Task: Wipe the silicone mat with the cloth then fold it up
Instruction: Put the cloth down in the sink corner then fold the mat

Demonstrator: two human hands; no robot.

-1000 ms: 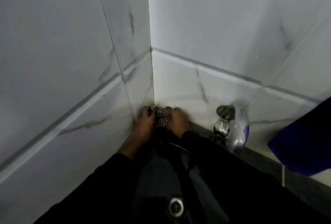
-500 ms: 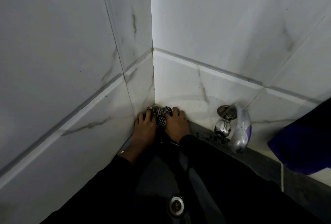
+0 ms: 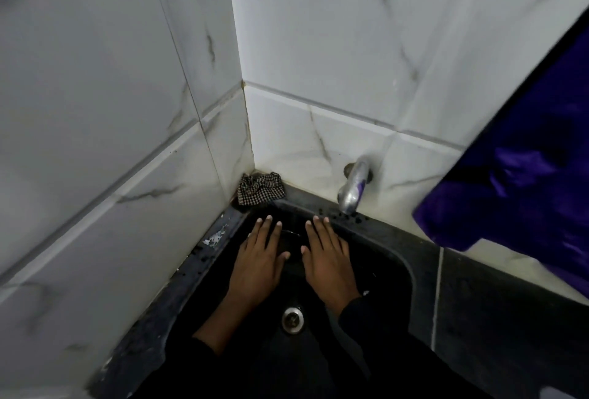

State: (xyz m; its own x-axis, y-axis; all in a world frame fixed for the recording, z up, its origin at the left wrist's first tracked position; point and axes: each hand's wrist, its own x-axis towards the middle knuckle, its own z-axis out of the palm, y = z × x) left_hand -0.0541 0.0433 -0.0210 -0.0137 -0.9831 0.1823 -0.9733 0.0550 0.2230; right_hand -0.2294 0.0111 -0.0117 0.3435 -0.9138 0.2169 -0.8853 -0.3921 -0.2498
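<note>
Silicone mat cannot be told apart from the black sink (image 3: 392, 249) beneath the fingers. Left hand (image 3: 255, 266) and right hand (image 3: 328, 268) lie flat, fingers straight, grasping nothing. Checked cloth (image 3: 260, 189) sits bunched just beyond the left fingertips. Wiping looks done; folding next calls for pinching a mat edge.

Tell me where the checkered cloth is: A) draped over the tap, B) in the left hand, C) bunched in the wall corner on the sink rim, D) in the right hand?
C: the checkered cloth lies bunched in the tiled corner on the sink rim, while the left hand and right hand spread flat, holding nothing.
</note>
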